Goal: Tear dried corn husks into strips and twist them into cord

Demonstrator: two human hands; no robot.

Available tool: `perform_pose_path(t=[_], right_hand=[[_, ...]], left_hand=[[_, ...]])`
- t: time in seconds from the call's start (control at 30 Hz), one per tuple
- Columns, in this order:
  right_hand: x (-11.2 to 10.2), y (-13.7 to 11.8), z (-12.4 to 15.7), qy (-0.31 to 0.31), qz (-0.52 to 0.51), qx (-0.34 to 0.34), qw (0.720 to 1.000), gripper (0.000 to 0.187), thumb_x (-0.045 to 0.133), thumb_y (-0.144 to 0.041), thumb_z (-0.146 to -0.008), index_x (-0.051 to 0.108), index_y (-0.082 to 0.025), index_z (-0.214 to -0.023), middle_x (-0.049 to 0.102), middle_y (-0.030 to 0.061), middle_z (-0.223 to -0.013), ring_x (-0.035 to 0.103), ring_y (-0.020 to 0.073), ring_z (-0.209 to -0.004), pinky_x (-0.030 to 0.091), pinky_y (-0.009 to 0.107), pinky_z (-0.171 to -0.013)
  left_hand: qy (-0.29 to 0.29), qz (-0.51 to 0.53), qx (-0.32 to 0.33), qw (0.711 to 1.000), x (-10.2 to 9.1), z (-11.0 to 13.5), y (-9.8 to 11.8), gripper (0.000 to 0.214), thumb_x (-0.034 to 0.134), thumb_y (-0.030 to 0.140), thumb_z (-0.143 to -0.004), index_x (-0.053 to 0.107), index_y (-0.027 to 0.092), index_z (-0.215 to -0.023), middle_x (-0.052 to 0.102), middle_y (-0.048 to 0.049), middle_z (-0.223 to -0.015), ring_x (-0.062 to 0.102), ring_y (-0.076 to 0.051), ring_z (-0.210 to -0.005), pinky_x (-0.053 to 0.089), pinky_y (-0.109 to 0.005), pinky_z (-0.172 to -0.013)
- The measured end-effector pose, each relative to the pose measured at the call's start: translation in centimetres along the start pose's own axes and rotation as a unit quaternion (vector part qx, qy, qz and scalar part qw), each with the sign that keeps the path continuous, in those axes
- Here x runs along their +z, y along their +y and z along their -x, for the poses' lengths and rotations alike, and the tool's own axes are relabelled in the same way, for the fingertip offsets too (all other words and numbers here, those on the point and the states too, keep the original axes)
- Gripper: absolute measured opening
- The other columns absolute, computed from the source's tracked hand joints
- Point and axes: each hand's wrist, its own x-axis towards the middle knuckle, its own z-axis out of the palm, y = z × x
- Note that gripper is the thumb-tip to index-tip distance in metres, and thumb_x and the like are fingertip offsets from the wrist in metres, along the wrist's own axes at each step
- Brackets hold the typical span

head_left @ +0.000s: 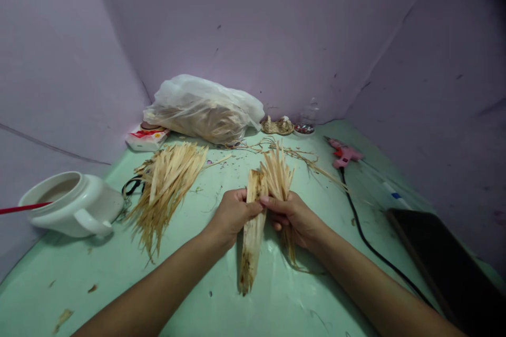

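My left hand (233, 217) grips a wide, flat piece of dried plant husk (251, 245), pale with brown stained patches, held lengthwise over the table. In my right hand (294, 217) is a bundle of thin dried fibre strips (278, 171), fanned out above the fist and trailing below it. The right thumb touches the husk's right edge, close to the left thumb. A larger pile of similar loose strips (168, 179) lies on the table to the left, partly over a dark looped object.
A white pot (79, 205) with a red stick stands at left. Behind are a filled plastic bag (205, 108), a white-red packet (147, 138) and a small woven item (277, 125). At right lie a pink glue gun (344, 154), its black cord and a dark flat device (443, 268).
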Motion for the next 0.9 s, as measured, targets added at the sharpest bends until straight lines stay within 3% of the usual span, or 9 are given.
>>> perform_pose_path(t=[0.3,0.63,0.73,0.83,0.9], right_hand=[[-0.3,0.3,-0.1,0.003,0.016,-0.009,1.0,0.027,0.07,-0.034,-0.065,0.053,-0.014,-0.065,0.031,-0.009,-0.044,0.023,0.0027,-0.037,0.029,0.015,-0.032],[-0.2,0.2,0.0,-0.026,-0.001,0.012,1.0,0.032,0.07,-0.037,-0.065,0.047,-0.016,-0.058,0.028,-0.0097,-0.042,0.021,0.0029,-0.036,0.03,0.017,-0.033],[-0.1,0.0,-0.2,0.011,-0.029,0.008,0.999,0.029,0.069,-0.035,-0.066,0.049,-0.016,-0.058,0.039,-0.0062,-0.047,0.034,0.0048,-0.04,0.036,0.017,-0.038],[-0.2,-0.5,-0.5,0.053,-0.074,0.009,0.996,0.02,0.066,-0.031,-0.07,0.056,-0.015,-0.066,0.057,0.0014,-0.065,0.052,0.0089,-0.054,0.047,0.021,-0.052],[-0.6,-1.0,-0.6,0.053,-0.103,0.033,0.993,0.02,0.064,-0.032,-0.071,0.056,-0.015,-0.066,0.058,0.0018,-0.065,0.049,0.0079,-0.048,0.047,0.022,-0.049]], left_hand=[[0.038,-0.015,-0.004,0.999,-0.3,-0.1,0.3,0.016,0.07,0.023,-0.051,0.058,0.014,-0.058,0.056,-0.001,-0.05,0.052,-0.014,-0.046,0.043,-0.03,-0.053],[0.07,0.02,-0.019,0.997,-0.4,-0.2,0.4,0.024,0.075,0.024,-0.046,0.057,0.013,-0.058,0.057,-0.0012,-0.051,0.054,-0.014,-0.049,0.043,-0.028,-0.054],[0.077,-0.001,-0.009,0.997,-1.1,-0.5,0.6,0.027,0.076,0.028,-0.049,0.056,0.013,-0.058,0.058,-0.0014,-0.052,0.052,-0.012,-0.048,0.042,-0.026,-0.053],[0.098,-0.009,-0.006,0.995,-1.6,-0.7,1.0,0.028,0.076,0.029,-0.049,0.055,0.013,-0.058,0.056,0.0001,-0.05,0.05,-0.01,-0.046,0.04,-0.024,-0.051],[0.108,-0.014,-0.008,0.994,-2.0,-1.0,1.2,0.028,0.076,0.028,-0.049,0.054,0.013,-0.057,0.054,0.0009,-0.049,0.047,-0.009,-0.043,0.037,-0.022,-0.048]])
